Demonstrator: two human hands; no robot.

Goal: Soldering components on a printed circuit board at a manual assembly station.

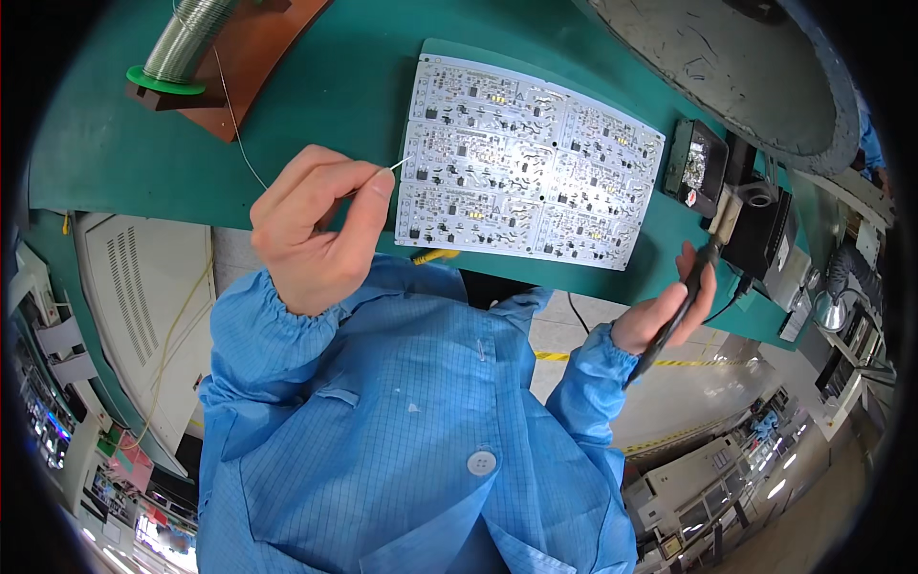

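Observation:
My left hand (320, 225) pinches the end of a thin solder wire (237, 134) between thumb and forefinger. The wire's tip points at the left edge of a white circuit board panel (524, 182), which carries rows of small dark and yellow parts. From the hand the wire loops back to a spool (182, 53) with a green rim on a brown stand (273, 57). My right hand (674, 311), right of the panel, is closed around the dark handle of a soldering iron (710, 256). The iron's front end is beside the dark holder, and I cannot make out its tip.
Right of the panel, a small black box (682, 158) holds bright metal scraps. A black soldering station (765, 234) stands beside it. A large grey round hood (755, 81) hangs over the far right of the green table (335, 96). A cable runs below the table's near edge.

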